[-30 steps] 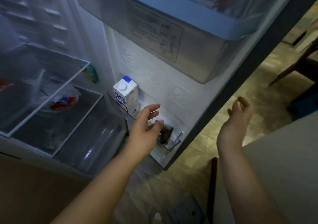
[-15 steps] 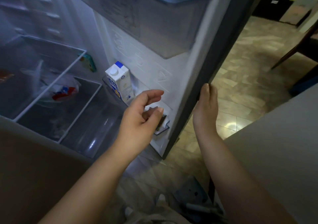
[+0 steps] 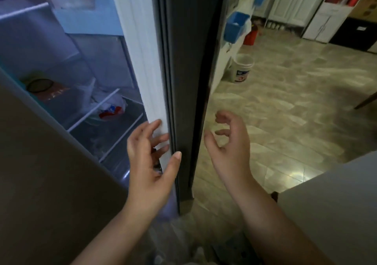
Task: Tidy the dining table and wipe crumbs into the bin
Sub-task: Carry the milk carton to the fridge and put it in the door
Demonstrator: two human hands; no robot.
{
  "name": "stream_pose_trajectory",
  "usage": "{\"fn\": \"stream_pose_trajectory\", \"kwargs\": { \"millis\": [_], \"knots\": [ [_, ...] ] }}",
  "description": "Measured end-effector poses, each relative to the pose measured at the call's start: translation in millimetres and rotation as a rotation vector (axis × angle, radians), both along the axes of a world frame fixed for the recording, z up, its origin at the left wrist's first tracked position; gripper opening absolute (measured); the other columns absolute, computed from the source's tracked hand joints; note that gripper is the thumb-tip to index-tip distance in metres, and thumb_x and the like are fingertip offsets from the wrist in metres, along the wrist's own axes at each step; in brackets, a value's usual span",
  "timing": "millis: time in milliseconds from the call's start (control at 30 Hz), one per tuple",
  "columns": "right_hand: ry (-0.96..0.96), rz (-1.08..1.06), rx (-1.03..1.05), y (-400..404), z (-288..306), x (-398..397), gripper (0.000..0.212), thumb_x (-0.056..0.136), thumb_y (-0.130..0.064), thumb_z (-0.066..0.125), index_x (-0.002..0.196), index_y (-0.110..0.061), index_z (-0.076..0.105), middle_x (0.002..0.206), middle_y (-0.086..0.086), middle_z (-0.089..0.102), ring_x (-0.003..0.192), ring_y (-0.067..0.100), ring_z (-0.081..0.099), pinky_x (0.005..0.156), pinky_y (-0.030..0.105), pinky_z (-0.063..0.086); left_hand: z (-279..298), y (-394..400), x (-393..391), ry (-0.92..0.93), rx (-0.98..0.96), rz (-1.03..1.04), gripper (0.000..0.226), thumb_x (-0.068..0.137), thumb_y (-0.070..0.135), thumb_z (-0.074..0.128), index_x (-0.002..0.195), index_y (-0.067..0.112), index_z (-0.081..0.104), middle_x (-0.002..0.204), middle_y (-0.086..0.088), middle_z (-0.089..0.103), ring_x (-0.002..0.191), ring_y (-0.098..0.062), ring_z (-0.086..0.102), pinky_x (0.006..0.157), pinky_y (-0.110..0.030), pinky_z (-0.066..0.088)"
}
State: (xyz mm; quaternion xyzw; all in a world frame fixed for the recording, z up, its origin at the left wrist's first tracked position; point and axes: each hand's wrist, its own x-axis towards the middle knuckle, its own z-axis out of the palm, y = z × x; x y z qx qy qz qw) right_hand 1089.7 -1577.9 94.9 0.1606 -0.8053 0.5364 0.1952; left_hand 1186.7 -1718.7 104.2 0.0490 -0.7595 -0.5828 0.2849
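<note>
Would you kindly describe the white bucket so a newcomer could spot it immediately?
Start at the dark fridge door running down the middle of the view, then look right, past its edge, to the tiled floor. The white bucket stands there below two blue tubs, the only open-topped round container, with a printed label on its side.

Fridge door [image 3: 183, 81] edge-on, left hand [image 3: 151, 162] fingers spread against its white seal, right hand [image 3: 230, 148] loosely curled beside it, holding nothing
</note>
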Motion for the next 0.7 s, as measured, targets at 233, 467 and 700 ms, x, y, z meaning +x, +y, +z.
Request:
{"fn": "stream_pose_trajectory", "kwargs": {
  "millis": [233,467,700],
  "knots": [
    [-0.038,0.198,0.11,-78.7,5.1,-10.2,0.065,0.077,-0.019,0.075,0.133,-0.012,0.043,0.124,0.004,0.05,0.115,0.017,0.052,0.093,0.041,0.05,11.0,-52.4,9.6,-0.067,-0.044,0.245,0.052,0.073,0.041,0.068,0.12,0.031,0.047,0.133,-0.009,0.042,0.106,-0.006,0.06,0.092,-0.022,0.052],
    [0.046,0.245,0.147,-137.7,7.8,-17.6,0.098,0.07,-0.012,0.079,0.149,-0.002,0.022,0.156,0.013,0.021,0.144,0.011,0.017,0.116,0.01,0.013,22.3,-105.5,16.4,-0.145,-0.344,0.486,0.07,0.073,0.032,0.078,0.132,0.014,0.045,0.137,-0.009,0.04,0.123,-0.007,0.048,0.101,-0.033,0.049],
    [0.141,0.358,0.245,-182.5,7.0,-22.9,0.111,0.075,-0.026,0.079,0.154,-0.006,0.003,0.164,0.009,0.0,0.152,0.019,0.001,0.123,0.039,0.015,35.8,-155.1,28.9,-0.062,-1.088,0.968,0.085,0.081,0.048,0.071,0.142,-0.004,0.042,0.15,-0.026,0.032,0.142,-0.039,0.028,0.119,-0.053,0.008]
  ]
}}
